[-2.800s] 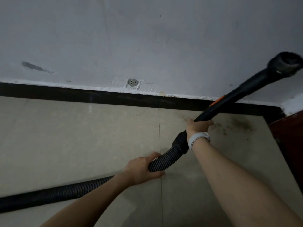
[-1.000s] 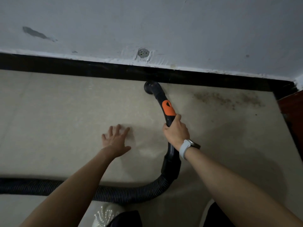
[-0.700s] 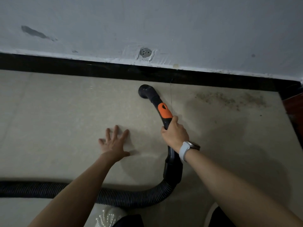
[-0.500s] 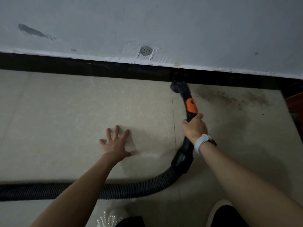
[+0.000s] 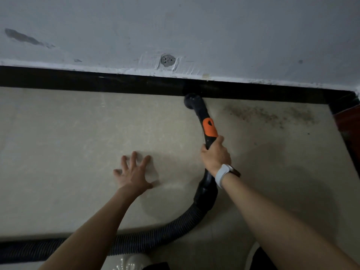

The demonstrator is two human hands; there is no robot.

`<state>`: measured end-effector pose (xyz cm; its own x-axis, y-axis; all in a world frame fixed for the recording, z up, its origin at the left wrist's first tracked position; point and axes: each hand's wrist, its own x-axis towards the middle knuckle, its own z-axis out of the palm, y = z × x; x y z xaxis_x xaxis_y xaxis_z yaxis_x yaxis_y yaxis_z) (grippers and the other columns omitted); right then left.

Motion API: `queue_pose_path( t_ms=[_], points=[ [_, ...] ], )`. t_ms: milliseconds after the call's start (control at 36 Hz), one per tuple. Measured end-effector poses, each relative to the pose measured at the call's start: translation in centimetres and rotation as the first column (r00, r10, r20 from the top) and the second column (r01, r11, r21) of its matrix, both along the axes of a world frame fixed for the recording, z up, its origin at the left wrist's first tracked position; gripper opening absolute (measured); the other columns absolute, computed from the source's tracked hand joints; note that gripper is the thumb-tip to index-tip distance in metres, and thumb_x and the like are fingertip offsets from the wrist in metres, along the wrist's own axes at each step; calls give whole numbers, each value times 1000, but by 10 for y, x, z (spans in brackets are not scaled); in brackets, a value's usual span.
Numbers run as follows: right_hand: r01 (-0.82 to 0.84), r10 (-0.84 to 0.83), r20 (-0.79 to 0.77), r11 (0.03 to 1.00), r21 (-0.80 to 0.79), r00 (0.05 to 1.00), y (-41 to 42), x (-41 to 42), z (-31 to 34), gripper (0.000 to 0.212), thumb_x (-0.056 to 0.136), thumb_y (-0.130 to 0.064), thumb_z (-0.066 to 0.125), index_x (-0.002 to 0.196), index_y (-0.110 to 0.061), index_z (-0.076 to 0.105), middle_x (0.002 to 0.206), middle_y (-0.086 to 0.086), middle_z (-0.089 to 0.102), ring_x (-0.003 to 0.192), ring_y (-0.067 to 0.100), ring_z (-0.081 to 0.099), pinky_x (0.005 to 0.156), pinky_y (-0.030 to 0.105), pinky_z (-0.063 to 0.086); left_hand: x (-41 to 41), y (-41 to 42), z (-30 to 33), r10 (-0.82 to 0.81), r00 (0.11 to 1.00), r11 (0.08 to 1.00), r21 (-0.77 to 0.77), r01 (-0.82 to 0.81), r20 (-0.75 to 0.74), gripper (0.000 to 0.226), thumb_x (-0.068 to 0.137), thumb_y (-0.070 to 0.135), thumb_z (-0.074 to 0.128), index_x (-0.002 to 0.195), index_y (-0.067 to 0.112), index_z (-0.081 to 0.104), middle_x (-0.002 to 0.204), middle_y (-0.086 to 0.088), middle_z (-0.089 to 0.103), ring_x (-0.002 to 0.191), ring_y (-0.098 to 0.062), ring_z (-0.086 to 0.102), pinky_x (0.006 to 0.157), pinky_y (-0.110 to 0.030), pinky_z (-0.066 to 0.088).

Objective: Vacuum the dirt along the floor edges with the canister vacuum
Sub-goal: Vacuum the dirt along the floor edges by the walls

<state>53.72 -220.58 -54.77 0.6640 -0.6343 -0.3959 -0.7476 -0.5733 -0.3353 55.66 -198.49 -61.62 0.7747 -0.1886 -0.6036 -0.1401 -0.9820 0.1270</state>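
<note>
Hands (image 5: 134, 175) — two, hose (image 5: 155, 237) — one

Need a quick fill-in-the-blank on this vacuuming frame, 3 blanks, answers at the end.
1. The right hand holds the black handle just below its ______ coloured patch.
2. The left hand lies with fingers spread flat on the ______.
3. The nozzle sits against the black baseboard, and the patch of dirt lies to its ______.

Missing words: orange; floor; right
</note>
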Motion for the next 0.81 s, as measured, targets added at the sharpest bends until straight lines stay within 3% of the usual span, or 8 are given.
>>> queue_pose_path(
  t_ms=[139, 250, 306, 361, 417, 472, 556, 806],
  points=[
    [184, -184, 32, 983, 6, 982, -36, -13, 0, 41, 97, -28, 49, 128, -4, 35, 113, 23, 63, 95, 42, 63, 74, 39, 47, 1, -5, 0, 35, 999, 999, -19, -34, 1, 88, 77, 56, 67, 147, 44, 14, 158, -4, -8, 145, -37, -7, 111, -57, 22],
    [129, -126, 71, 991, -37, 989, -37, -12, 3, 45, 99, -33, 47, 131, -4, 33, 109, 21, 64, 92, 41, 63, 68, 34, 41, 3, -13, -4, 59, 998, 997, -48, -59, 13, 83, 81, 53, 65, 147, 43, 15, 159, -4, -8, 145, -36, -10, 112, -61, 17],
    [101, -103, 105, 995, 20, 989, -28, -12, 2, 50, 99, -38, 44, 139, -10, 29, 99, 15, 63, 85, 39, 63, 65, 34, 42, 4, -15, -5, 66, 998, 997, -52, -65, 12, 80, 83, 53, 63, 147, 43, 15, 159, -4, -9, 145, -36, -10, 112, -61, 15],
    [155, -195, 203, 968, 196, 960, -21, -11, 2, 45, 98, -34, 48, 137, -15, 33, 89, 9, 62, 77, 34, 63, 63, 35, 47, 5, -16, -6, 68, 998, 996, -54, -67, 19, 78, 84, 53, 62, 146, 42, 16, 159, -4, -8, 145, -36, -9, 112, -61, 16],
    [251, -404, 256, 845, 472, 878, -21, -9, 1, 36, 94, -22, 54, 126, -14, 40, 83, 9, 62, 67, 26, 64, 64, 40, 56, 5, -17, -7, 70, 997, 996, -55, -68, 25, 76, 85, 53, 60, 146, 42, 17, 159, -4, -7, 145, -36, -8, 112, -60, 17],
    [308, -563, 187, 666, 680, 805, -26, -5, 2, 29, 91, -10, 58, 115, -9, 43, 79, 10, 59, 58, 22, 62, 61, 39, 57, 6, -18, -7, 79, 996, 995, -63, -77, 32, 71, 87, 51, 57, 146, 42, 19, 159, -4, -5, 145, -36, -7, 113, -58, 17],
    [314, -585, 98, 561, 766, 805, -34, 2, 3, 11, 87, -3, 58, 95, -3, 51, 70, 11, 57, 45, 19, 59, 48, 29, 52, 8, -20, -6, 95, 994, 994, -67, -91, 50, 65, 88, 49, 55, 145, 42, 23, 158, -6, 0, 145, -35, -4, 113, -54, 18],
    [365, -527, 119, 716, 595, 841, -34, -1, -5, 22, 86, -8, 55, 104, -9, 45, 70, 8, 53, 44, 17, 51, 44, 25, 45, 22, -42, -2, 74, 996, 992, -106, -68, 49, 58, 90, 46, 51, 142, 41, 26, 154, -5, 6, 143, -32, -1, 109, -49, 24]
  ],
)
